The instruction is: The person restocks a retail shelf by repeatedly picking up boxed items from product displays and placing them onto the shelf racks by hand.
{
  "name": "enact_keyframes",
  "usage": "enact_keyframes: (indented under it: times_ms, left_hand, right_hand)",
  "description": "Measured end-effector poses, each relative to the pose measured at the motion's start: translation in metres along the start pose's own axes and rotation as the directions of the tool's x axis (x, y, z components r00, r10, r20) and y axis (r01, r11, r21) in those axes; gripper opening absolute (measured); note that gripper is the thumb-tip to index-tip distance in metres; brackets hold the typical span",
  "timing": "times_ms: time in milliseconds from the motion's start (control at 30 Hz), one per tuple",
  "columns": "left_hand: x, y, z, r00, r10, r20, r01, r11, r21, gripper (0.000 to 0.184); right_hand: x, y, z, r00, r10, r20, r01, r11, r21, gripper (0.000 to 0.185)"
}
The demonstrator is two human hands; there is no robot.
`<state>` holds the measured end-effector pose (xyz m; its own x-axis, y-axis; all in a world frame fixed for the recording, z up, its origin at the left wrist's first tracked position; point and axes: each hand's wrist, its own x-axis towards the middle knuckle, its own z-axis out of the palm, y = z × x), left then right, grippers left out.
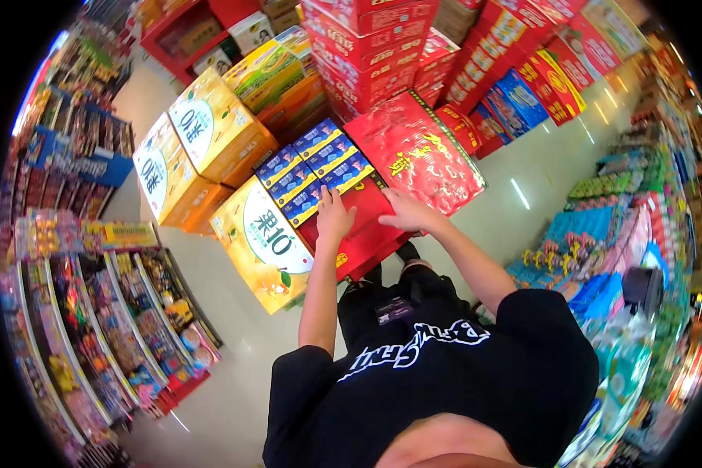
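Several small blue boxes with yellow bands (295, 173) stand in a block on a red carton (359, 226) in front of me. My left hand (335, 214) is open, its fingertips at the near edge of the blue boxes; whether it presses on them I cannot tell. My right hand (405, 210) is open too, fingers spread over the right edge of the red carton. Neither hand holds anything that I can see. Close to my left hand lies a yellow and white carton (269, 238), and beyond my right hand a large red gift box (425, 156) with gold lettering.
Orange and white cartons (203, 129) are stacked at the left, with tall red carton stacks (370, 54) behind. Shelves of small packaged goods (105, 320) stand at the lower left. Bagged and wrapped goods (593, 234) line the right side, across the tiled floor (515, 187).
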<state>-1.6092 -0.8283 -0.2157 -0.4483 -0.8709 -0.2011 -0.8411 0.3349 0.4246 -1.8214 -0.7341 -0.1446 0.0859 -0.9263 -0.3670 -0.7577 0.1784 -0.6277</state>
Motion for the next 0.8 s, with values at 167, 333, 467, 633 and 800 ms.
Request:
enact_keyframes:
  times_ms: [167, 333, 467, 633, 800]
  left_hand:
    - [-0.027, 0.033, 0.005, 0.985, -0.168, -0.029, 0.168, 0.986, -0.016, 0.086]
    - [-0.048, 0.07, 0.012, 0.959, -0.266, -0.102, 0.258, 0.963, -0.084, 0.082]
    - [-0.07, 0.08, 0.044, 0.937, -0.326, -0.123, 0.27, 0.904, -0.331, 0.082]
    - [-0.118, 0.085, 0.074, 0.9, -0.399, -0.179, 0.239, 0.792, -0.562, 0.081]
    - [-0.187, 0.081, 0.09, 0.779, -0.61, -0.146, 0.329, 0.596, -0.733, 0.075]
  right_hand:
    - [0.07, 0.025, -0.005, 0.991, 0.022, -0.129, -0.005, 0.992, 0.129, 0.092]
    - [0.096, 0.062, -0.003, 0.995, -0.082, -0.055, 0.095, 0.947, 0.306, 0.086]
    - [0.086, 0.08, 0.003, 0.981, -0.193, 0.013, 0.149, 0.798, 0.584, 0.074]
    - [0.043, 0.082, 0.015, 0.994, 0.02, 0.111, -0.067, 0.897, 0.437, 0.048]
    - [0.005, 0.091, 0.081, 0.982, -0.097, 0.162, 0.059, 0.973, 0.224, 0.041]
